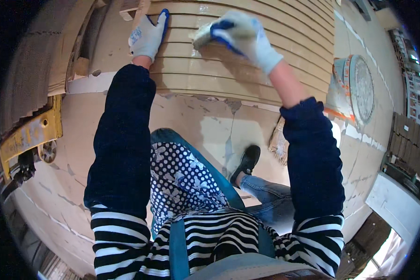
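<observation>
A flat stack of long pale wooden boards (247, 70) lies in front of me at the top of the view. My left hand (148, 36), in a white and blue work glove, rests flat on the boards near their left end, fingers extended. My right hand (245, 36), gloved the same way, is closed around the end of one pale board (201, 37) and holds it raised a little above the stack. Both forearms wear dark blue sleeve covers over a striped top.
A yellow pallet truck (30, 135) stands at the left. A round grey bucket-like object with an orange rim (359, 88) lies at the right on the cracked concrete floor (205, 126). Stacked wood (408, 144) sits at the far right. My black shoe (247, 161) is below the boards.
</observation>
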### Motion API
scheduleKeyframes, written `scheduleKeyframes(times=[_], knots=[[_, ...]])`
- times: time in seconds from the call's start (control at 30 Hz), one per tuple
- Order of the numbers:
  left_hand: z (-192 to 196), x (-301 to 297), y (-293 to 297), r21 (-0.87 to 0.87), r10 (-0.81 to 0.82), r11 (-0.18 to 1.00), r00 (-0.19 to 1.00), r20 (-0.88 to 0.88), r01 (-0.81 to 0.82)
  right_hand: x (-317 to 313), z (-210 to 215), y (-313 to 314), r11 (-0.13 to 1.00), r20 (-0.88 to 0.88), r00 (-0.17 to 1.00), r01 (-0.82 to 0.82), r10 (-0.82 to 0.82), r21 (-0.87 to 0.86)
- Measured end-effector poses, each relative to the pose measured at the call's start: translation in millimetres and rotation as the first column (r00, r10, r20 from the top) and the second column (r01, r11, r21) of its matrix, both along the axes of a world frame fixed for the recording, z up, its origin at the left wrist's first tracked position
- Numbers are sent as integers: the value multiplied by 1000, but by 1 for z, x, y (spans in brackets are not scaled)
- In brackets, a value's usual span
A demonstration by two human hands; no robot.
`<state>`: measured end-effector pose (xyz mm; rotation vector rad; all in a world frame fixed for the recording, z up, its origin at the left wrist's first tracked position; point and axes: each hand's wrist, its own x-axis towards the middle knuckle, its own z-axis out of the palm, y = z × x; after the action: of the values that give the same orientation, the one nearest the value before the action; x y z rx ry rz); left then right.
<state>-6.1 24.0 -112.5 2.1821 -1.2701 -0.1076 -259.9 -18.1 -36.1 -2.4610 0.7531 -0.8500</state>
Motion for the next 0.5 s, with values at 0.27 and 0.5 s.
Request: scheduleKeyframes(times=[0.27,0.5], knots=[[3,9,7,75,53,996,999,8,-54,-111,-8,99,958,-69,996,-39,61,283],[8,-2,9,70,-19,997,998,-52,23,-101,-4,84,967,65,984,149,-165,206]])
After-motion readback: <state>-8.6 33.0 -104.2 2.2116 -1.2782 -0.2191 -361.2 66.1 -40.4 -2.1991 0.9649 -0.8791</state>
